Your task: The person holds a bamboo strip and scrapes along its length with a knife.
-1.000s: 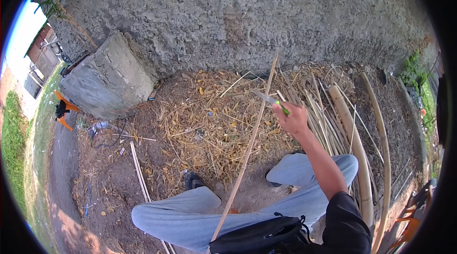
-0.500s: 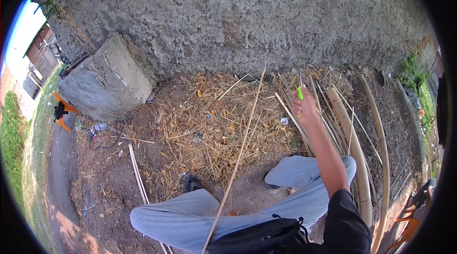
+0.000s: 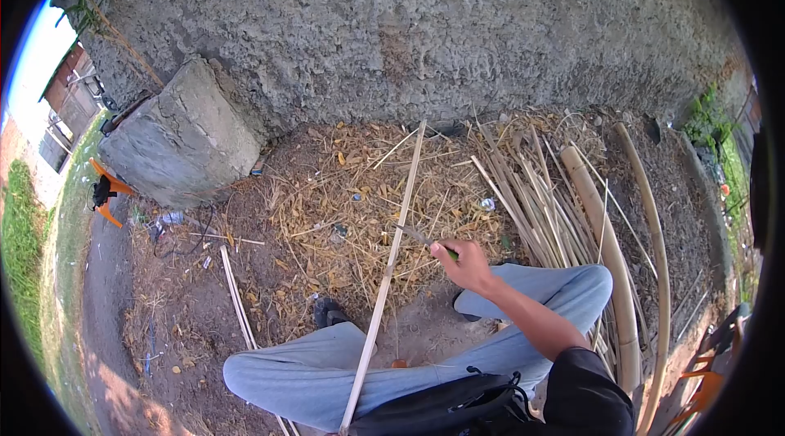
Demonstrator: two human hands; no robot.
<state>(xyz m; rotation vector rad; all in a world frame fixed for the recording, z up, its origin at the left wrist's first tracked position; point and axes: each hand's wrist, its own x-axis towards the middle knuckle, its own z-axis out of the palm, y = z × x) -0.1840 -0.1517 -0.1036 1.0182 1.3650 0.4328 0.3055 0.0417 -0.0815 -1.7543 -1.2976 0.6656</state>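
My right hand [image 3: 465, 265] is closed around the handle of a knife [image 3: 419, 235]. Its blade points left, and the tip is at or very near a long pale bamboo strip [image 3: 390, 272]; whether they touch I cannot tell. The strip slants up from the bottom edge, across my lap, toward the foot of the wall. My left hand is out of view, and so is whatever holds the strip's lower end.
Split bamboo strips [image 3: 531, 207] lie in a heap to the right, beside a thick bamboo pole [image 3: 601, 223] and a thinner curved pole [image 3: 650, 232]. A rough wall [image 3: 458, 35] rises ahead. A concrete block [image 3: 188, 138] stands at left. Shavings and dry leaves [image 3: 327, 215] litter the ground.
My right hand has come down and left with the knife, from over the bamboo heap to beside the strip. The strip's top has shifted left, and its broader face now shows.
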